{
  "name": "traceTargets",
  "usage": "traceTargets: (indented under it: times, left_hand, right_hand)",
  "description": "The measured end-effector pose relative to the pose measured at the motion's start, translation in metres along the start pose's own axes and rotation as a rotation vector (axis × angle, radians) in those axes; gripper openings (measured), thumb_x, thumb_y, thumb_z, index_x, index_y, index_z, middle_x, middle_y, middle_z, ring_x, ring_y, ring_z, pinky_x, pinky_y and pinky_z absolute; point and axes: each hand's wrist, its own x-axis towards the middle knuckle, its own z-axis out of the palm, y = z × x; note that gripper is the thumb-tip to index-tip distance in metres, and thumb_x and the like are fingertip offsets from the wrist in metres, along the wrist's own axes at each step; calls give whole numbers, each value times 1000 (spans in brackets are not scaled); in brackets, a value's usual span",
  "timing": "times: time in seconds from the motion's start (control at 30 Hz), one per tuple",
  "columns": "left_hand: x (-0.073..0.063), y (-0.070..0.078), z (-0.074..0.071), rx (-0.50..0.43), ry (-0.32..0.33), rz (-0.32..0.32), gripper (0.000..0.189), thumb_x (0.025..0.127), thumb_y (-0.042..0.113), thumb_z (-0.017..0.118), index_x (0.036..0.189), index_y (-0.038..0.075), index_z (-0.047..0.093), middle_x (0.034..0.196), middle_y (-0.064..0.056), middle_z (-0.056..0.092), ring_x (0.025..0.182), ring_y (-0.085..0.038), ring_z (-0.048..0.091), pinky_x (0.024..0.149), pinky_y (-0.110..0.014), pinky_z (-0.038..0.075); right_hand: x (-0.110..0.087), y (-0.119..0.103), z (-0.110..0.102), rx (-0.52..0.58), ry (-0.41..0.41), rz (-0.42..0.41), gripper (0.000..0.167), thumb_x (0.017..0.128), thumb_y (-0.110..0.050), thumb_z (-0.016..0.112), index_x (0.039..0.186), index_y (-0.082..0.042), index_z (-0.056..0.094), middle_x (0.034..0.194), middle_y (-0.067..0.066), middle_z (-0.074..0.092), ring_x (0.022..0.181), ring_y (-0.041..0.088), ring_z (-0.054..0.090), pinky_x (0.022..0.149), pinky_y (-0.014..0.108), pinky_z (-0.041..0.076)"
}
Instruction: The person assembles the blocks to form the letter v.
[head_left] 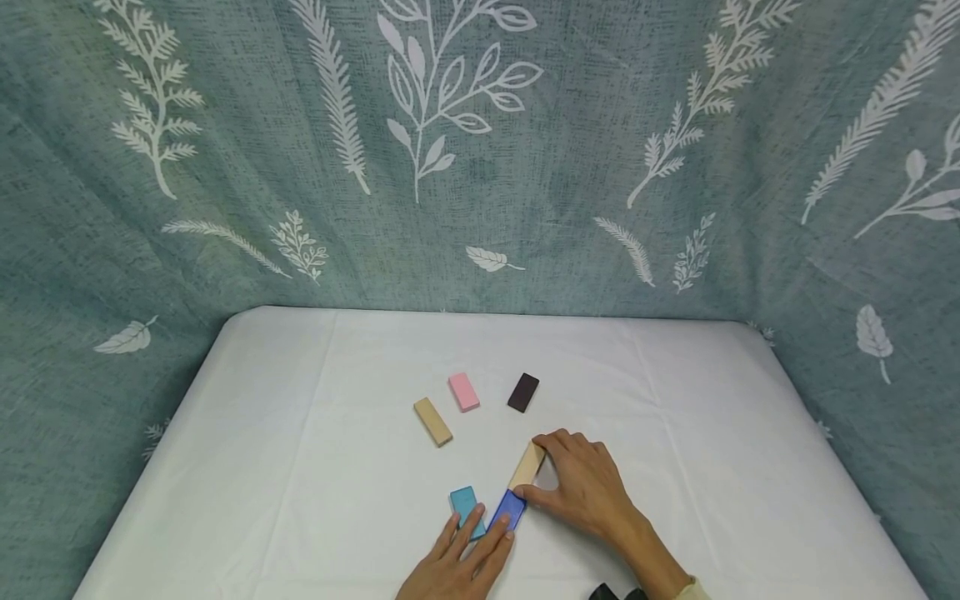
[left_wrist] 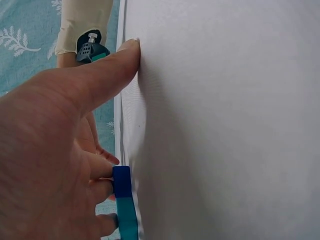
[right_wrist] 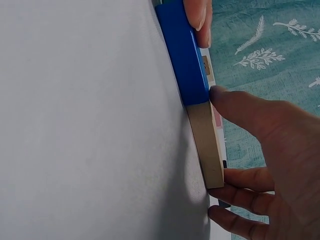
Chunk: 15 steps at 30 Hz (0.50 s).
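Looks like a staged tabletop rec. setup; exact rm type (home, lab, etc.) can't tell. Evid.: teal fabric [head_left: 555, 183] w/ white leaf print hung behind & along both sides of a white-covered table [head_left: 315, 500], boxing it in, + small dk. device [left_wrist: 90, 51] worn at one wrist, seen in L wrist cam.

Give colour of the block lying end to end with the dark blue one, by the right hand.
The block is light tan; clearest in the head view.
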Motion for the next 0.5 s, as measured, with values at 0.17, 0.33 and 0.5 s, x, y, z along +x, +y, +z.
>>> traceTargets:
  times: [0.17, 0.33, 0.5]
  left_hand:
    - [2, -1, -2, -35, -37, -3, 86, 96, 76, 27, 149, 13, 49, 156, -4, 44, 141, -30, 44, 104, -43, 42]
    - [1, 0, -2, -26, -24, -3, 85, 97, 76, 27, 149, 13, 50, 156, -4, 44, 141, -30, 44, 123, -44, 11]
    - [1, 0, -1, -9, -8, 4, 84, 97, 76, 26, 148, 14, 51, 155, -3, 45, 140, -29, 45, 115, -46, -23]
  right_hand:
    - [0, 0, 0, -5, 2, 1, 75, 74, -68, 77, 125, -14, 68, 118, 1, 67, 114, 26, 60, 91, 48, 46]
    - [0, 0, 0, -1, 2, 1, 74, 74, -67, 77, 125, -13, 68, 119, 1, 67, 114, 26, 60, 90, 48, 46]
    - [-1, 0, -1, 5, 3, 1, 74, 75, -66, 78, 125, -14, 68, 120, 1, 67, 115, 26, 60, 90, 48, 46]
